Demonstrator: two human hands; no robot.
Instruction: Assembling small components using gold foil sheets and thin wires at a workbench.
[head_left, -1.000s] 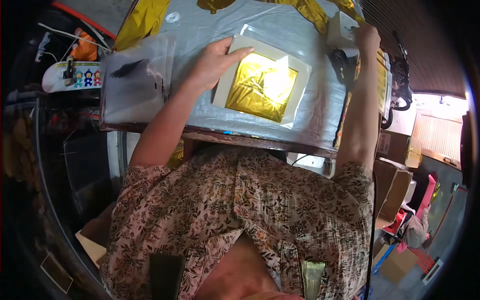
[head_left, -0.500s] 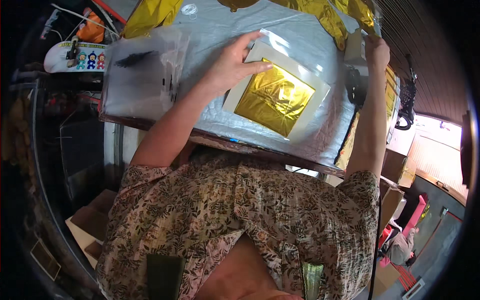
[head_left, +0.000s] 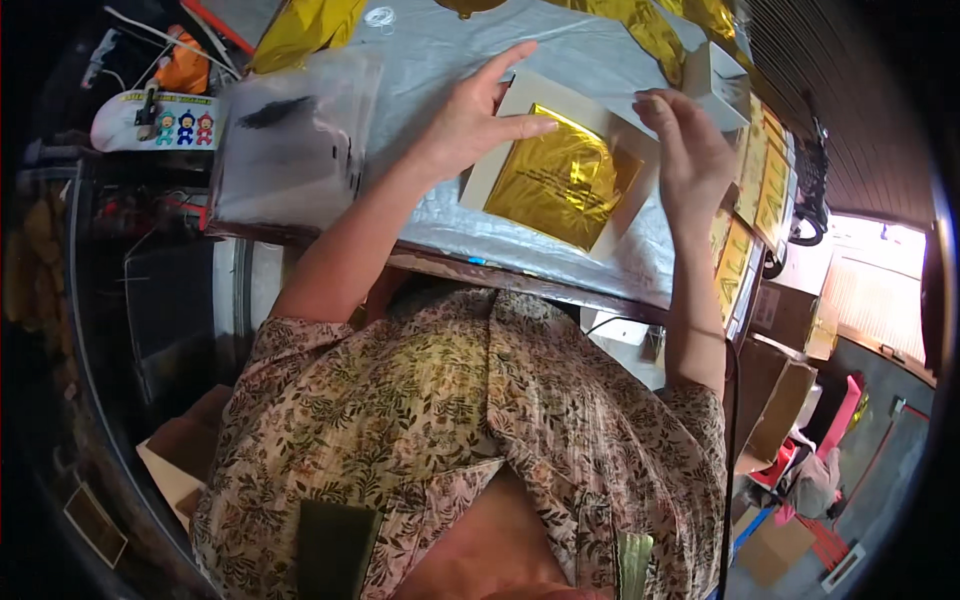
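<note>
A flat, folded gold foil packet point(head_left: 560, 190) lies on a pale card point(head_left: 475, 185) in the middle of the table. My left hand point(head_left: 465, 130) rests at the card's upper left, its thumb stretched over the packet's top edge and its index finger pointing away; its other fingers are mostly hidden. Over the right side of the card hovers my right hand point(head_left: 690, 150), thumb and fingertips pinched together. Whatever is between those fingertips is too small to make out. Just beyond it stands a small white open box point(head_left: 715, 85).
A stack of clear plastic bags point(head_left: 290, 150) covers the table's left end. Gold foil pieces point(head_left: 310, 30) lie along the far side, near a white coil of string point(head_left: 380, 17). Yellow printed boxes point(head_left: 765, 180) stand at the right edge. A skateboard point(head_left: 150, 122) is at far left.
My right hand has come away from the white box, moving left and nearer, to the card. The card and packet have shifted slightly. My left thumb stays on the packet.
</note>
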